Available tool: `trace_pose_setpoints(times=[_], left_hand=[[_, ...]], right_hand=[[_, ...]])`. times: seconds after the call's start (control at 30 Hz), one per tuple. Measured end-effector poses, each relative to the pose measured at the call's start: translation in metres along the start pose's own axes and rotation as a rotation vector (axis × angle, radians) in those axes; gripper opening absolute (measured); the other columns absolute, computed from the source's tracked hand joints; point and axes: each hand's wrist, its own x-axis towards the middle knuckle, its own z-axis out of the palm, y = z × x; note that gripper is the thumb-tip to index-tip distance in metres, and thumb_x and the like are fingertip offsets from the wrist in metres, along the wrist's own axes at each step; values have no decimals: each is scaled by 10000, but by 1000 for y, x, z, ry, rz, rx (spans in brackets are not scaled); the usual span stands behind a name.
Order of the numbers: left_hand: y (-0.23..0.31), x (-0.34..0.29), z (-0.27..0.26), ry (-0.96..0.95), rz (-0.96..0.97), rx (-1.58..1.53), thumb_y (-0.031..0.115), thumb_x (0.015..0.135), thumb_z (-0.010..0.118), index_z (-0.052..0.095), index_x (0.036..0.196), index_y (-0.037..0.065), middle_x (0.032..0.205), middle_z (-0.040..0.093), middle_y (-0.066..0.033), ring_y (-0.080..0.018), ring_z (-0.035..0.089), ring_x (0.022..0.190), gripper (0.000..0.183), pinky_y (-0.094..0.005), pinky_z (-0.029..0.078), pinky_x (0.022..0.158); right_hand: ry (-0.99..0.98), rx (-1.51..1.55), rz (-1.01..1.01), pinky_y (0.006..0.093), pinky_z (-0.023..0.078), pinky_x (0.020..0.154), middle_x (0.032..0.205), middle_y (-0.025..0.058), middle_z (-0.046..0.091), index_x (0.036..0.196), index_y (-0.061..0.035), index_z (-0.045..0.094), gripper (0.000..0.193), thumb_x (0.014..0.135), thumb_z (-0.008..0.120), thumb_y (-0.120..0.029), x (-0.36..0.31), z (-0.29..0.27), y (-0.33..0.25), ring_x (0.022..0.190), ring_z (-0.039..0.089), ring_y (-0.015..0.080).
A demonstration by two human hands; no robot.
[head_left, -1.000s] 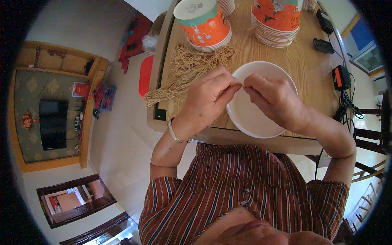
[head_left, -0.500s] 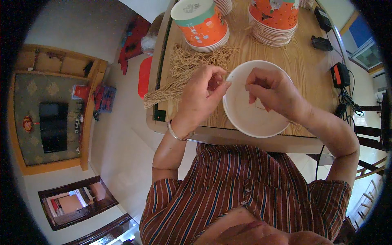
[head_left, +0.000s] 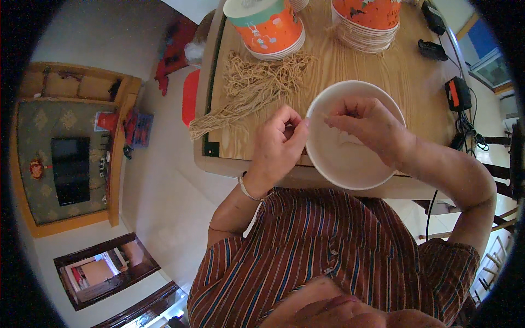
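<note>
A round white paper bucket [head_left: 355, 164] sits at the near edge of the table, its open mouth facing me. My left hand [head_left: 281, 142] is beside its left rim, thumb and forefinger pinched together at the rim; what they hold is too small to make out. Over the bucket's mouth is my right hand [head_left: 374, 128], fingers pressed together and pointing left; whatever is in them is hidden. A thin strand shows faintly inside the bucket below the right fingers. Beyond my left hand lies a loose bundle of tan twisted paper cords [head_left: 246, 98].
An orange and green paper bucket [head_left: 268, 33] stands upside down behind the cords. Stacked orange buckets [head_left: 366, 24] with cords around their rims stand farther right. Black adapters [head_left: 432, 50] and a black-orange box [head_left: 457, 94] with cables [head_left: 465, 134] line the table's right edge.
The bucket has shifted slightly right and nearer. My left hand has come down a little, its fingers curling closer together. The right hand has moved slightly with the bucket, fingers still pressed together.
</note>
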Motion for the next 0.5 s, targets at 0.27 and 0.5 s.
trace_pose_setpoints(times=[0.27, 0.5], left_hand=[[-4, -9, 8, -20, 0, -98, 129, 923, 606, 539, 822, 18, 604, 527, 28, -24, 462, 546, 164, -211, 385, 480], [-23, 7, 8, 0, 155, -181, 132, 965, 558, 564, 1045, 8, 889, 582, -30, -83, 552, 804, 148, -239, 468, 723]], right_hand=[[-34, -50, -26, 284, 483, 648, 768, 0, 630, 942, -13, 683, 233, 892, 637, -236, -6, -2, 3, 720, 550, 73], [-47, -66, 43, 241, 465, 686, 827, -14, 619, 918, -33, 673, 149, 883, 659, -177, -3, -2, -6, 776, 557, 60]])
